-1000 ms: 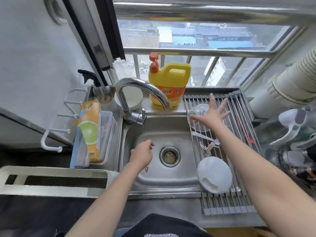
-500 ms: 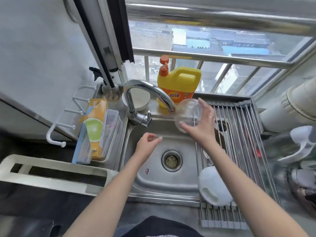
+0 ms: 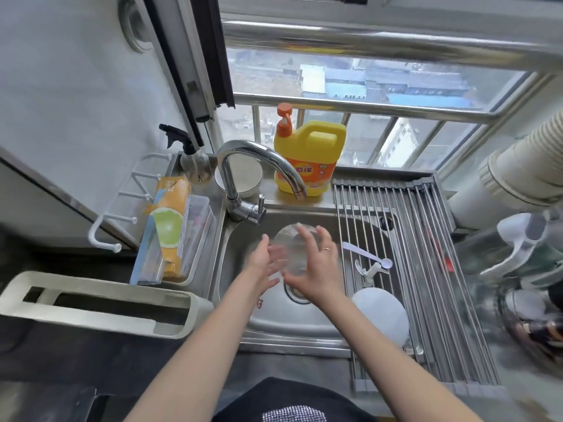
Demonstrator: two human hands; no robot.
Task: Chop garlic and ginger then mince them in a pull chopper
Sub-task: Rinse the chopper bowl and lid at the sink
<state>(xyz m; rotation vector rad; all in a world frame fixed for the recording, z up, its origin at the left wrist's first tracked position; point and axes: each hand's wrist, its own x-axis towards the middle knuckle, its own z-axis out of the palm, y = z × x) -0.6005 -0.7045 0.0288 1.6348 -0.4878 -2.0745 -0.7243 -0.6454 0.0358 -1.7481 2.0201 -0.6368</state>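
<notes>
1. Head view, and the landmark is the sink (image 3: 243, 318): both hands meet right over its basin, just above the drain.
2. The clear chopper bowl (image 3: 294, 249) sits between the two hands, held up in the air over the sink, below and in front of the faucet (image 3: 262, 166) spout.
3. The right hand (image 3: 316, 269) wraps the bowl's right side, fingers spread and curved round its wall, a ring showing on one finger.
4. The left hand (image 3: 263, 263) is against the bowl's left side, fingers fairly straight and pointing up along it; it is blurred, so I cannot tell how firmly it grips.
5. Right of the sink, a roll-up drying rack (image 3: 426, 269) spans the basin's edge.
6. On that rack, near the right hand, lie a small white spoon (image 3: 368, 255) and the white blade piece (image 3: 367, 271) just below it.
7. Nearer the person on the same rack rests the white chopper lid (image 3: 380, 316), just beside the right forearm.
8. Behind the sink on the sill stands a yellow detergent jug (image 3: 310, 153) with an orange pump.
9. Left of the sink, a clear plastic bin (image 3: 198, 239) holds an orange box with a lime picture; a spray bottle (image 3: 192, 162) stands behind it.
</notes>
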